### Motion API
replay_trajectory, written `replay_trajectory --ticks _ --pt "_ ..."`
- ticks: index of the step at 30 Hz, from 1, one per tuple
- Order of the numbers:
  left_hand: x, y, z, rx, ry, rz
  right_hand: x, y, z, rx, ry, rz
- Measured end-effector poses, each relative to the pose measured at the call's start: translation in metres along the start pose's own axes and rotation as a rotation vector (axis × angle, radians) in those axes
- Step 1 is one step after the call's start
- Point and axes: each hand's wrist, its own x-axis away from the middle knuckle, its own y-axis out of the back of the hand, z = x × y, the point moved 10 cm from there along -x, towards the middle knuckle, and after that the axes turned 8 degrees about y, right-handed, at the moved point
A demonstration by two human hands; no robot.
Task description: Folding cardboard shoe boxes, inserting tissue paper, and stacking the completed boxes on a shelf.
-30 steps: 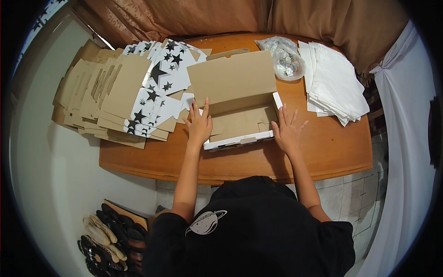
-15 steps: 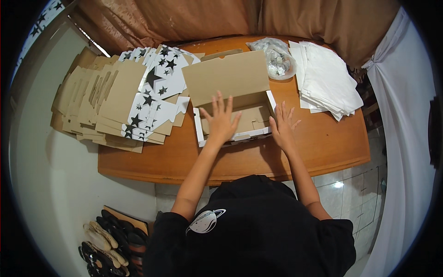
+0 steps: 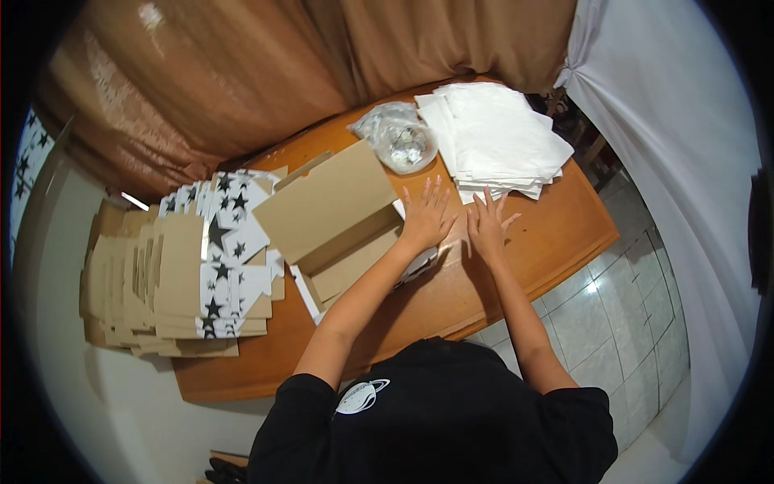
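Observation:
A cardboard box [image 3: 330, 198] stands on the wooden table with its lid raised, brown inside and white on its outer edges. My left hand [image 3: 426, 219] is over the box's right end, fingers spread and nothing in it; whether it touches the rim I cannot tell. Just to its right, my right hand [image 3: 488, 230] reaches toward the near edge of a stack of white paper sheets [image 3: 508, 141]. Its fingers are stretched out and hold nothing. My left forearm hides part of the box's front.
On the left lies a pile of flattened cardboard boxes [image 3: 179, 274], some with black stars on white. A clear plastic bag [image 3: 403, 141] with silvery contents sits behind the box. Brown curtains [image 3: 322, 56] hang along the table's [image 3: 556, 234] far side, a white curtain [image 3: 653, 121] at right.
The view has turned to the right. Both hands have moved from the box toward the paper stack, the left now over the box's right end. The box stays open.

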Motion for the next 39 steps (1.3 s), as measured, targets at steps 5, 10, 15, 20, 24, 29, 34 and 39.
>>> replay_trajectory --ticks 5,10,15,20,24,29,34,39 --pt "-0.036 -0.045 -0.01 -0.026 -0.009 0.207 -0.02 0.005 -0.046 0.078 -0.065 -0.122" --pt "-0.064 -0.072 -0.024 -0.03 -0.056 0.33 -0.048 0.018 -0.094 0.16 -0.123 -0.206" --pt "-0.099 -0.1 -0.046 -0.07 -0.129 0.38 -0.075 0.029 -0.138 0.334 -0.167 -0.242" --pt "-0.124 -0.126 -0.066 -0.02 -0.132 0.431 -0.088 0.025 -0.162 0.486 -0.259 -0.144" --pt "-0.125 -0.148 -0.065 -0.02 -0.092 0.527 -0.083 0.015 -0.172 0.467 -0.284 -0.085" --pt "-0.123 -0.154 -0.054 0.105 -0.036 0.553 -0.082 0.018 -0.153 0.447 -0.115 -0.143" --pt "-0.127 -0.158 -0.048 0.163 -0.031 0.577 -0.08 0.011 -0.157 0.382 -0.074 -0.026" --pt "-0.125 -0.159 -0.047 0.212 -0.023 0.609 -0.076 0.02 -0.16 0.322 0.009 -0.156"
